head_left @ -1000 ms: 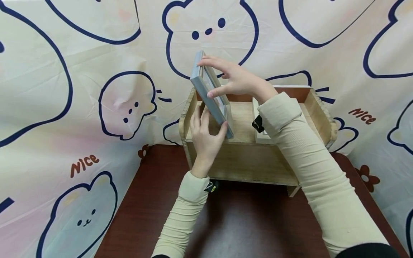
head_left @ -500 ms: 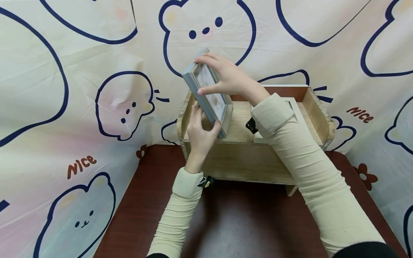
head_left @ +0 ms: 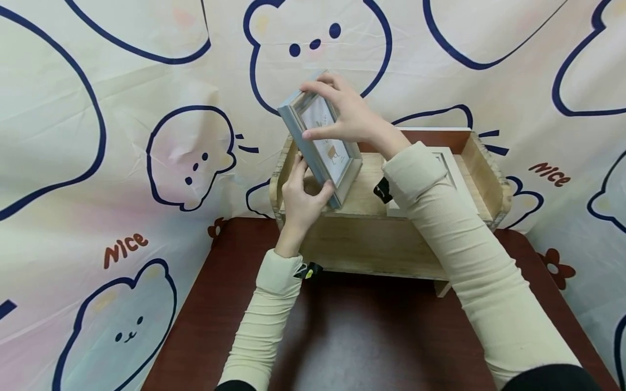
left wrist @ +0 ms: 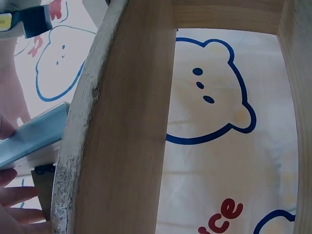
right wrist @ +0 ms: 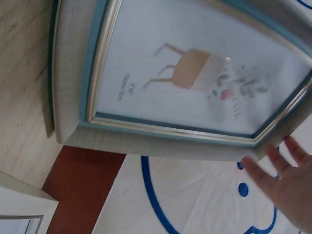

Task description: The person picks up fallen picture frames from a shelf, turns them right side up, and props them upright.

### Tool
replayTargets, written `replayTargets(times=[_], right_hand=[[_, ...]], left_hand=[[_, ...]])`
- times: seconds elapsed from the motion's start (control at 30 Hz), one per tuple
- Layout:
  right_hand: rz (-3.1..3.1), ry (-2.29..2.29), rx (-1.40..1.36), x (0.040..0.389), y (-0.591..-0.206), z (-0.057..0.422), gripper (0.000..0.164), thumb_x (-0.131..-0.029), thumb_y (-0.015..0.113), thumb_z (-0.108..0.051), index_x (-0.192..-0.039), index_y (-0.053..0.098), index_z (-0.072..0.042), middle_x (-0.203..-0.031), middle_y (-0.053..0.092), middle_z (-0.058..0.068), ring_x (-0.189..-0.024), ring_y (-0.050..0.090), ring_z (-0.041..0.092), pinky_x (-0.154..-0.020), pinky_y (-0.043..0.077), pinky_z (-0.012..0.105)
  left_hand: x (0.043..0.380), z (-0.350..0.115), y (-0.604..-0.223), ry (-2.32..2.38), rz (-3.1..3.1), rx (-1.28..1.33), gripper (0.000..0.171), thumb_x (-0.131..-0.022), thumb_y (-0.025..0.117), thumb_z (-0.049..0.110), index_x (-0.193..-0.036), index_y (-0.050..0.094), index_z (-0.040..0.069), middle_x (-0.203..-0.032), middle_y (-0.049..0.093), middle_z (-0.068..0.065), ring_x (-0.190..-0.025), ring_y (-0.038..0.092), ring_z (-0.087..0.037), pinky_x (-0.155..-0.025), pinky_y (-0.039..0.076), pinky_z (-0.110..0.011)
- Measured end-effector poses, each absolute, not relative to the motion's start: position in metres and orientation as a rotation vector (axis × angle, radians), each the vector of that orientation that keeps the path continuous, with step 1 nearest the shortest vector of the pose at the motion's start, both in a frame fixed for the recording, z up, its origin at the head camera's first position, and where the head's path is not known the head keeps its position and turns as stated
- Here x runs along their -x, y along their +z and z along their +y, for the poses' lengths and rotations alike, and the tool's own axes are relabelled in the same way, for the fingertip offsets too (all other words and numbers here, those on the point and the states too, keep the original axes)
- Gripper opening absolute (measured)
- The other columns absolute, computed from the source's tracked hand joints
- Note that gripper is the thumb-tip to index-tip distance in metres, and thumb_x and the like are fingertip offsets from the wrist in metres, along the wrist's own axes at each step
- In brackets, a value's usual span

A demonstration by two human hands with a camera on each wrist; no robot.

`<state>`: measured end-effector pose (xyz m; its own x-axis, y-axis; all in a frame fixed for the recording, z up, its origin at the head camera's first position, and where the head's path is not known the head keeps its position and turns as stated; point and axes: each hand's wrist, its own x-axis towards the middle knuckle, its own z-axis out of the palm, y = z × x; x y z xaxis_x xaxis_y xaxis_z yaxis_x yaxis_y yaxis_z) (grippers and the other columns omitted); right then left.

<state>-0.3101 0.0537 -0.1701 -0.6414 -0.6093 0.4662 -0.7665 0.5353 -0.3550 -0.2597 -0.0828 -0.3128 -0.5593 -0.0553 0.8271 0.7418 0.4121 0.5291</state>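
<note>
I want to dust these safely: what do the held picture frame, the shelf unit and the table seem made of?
Picture frame: wood or plastic, painted-looking blue and grey, with faint grain-like streaks and shiny inner trim.
Shelf unit: wood, probably unpainted; pale grain shows, one edge looks rough.
Table: wood or laminate, somewhat glossy; red-brown surface with a light sheen.

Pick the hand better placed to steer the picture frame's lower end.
Likely the left hand: it grips the picture frame near its lower end, by the shelf's front edge, while the right hand is higher up.
</note>
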Motion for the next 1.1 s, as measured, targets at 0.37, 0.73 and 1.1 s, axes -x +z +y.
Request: replayTargets(times=[0.37, 0.73, 1.1], right_hand=[[-2.536, 0.625, -1.223, 0.330, -0.161, 0.067, 0.094, -0.065, 0.081, -0.036, -0.142, 0.032, -0.015, -0.142, 0.017, 0.015, -0.127, 0.020, 0.029, -0.101, 0.025, 0.044], [-2.696, 0.765, -1.239, 0.331, -0.157, 0.081, 0.095, -0.067, 0.081, -0.027, -0.144, 0.025, -0.026, -0.144, 0.007, 0.011, -0.124, 0.022, 0.030, -0.102, 0.022, 0.047], [-2.744, 0.788, -1.109, 0.330, -0.154, 0.085, 0.090, -0.069, 0.079, -0.018, -0.143, 0.028, -0.030, -0.148, -0.005, 0.014, -0.130, 0.015, 0.036, -0.102, 0.020, 0.055]], left_hand=[[0.256, -0.080, -0.311, -1.217, -1.824, 0.618, 0.044, -0.074, 0.062, 0.011, -0.113, 0.055, -0.008, -0.109, 0.061, -0.021, -0.117, 0.049, -0.027, -0.101, 0.034, -0.031], [0.256, -0.080, -0.311, -1.269, -1.839, 0.664, 0.047, -0.075, 0.063, 0.009, -0.118, 0.054, -0.007, -0.113, 0.060, -0.020, -0.118, 0.047, -0.025, -0.097, 0.038, -0.030], [0.256, -0.096, -0.305, -1.226, -1.875, 0.675, 0.048, -0.071, 0.059, 0.000, -0.118, 0.052, -0.008, -0.099, 0.065, -0.021, -0.091, 0.063, -0.027, -0.067, 0.053, -0.039]])
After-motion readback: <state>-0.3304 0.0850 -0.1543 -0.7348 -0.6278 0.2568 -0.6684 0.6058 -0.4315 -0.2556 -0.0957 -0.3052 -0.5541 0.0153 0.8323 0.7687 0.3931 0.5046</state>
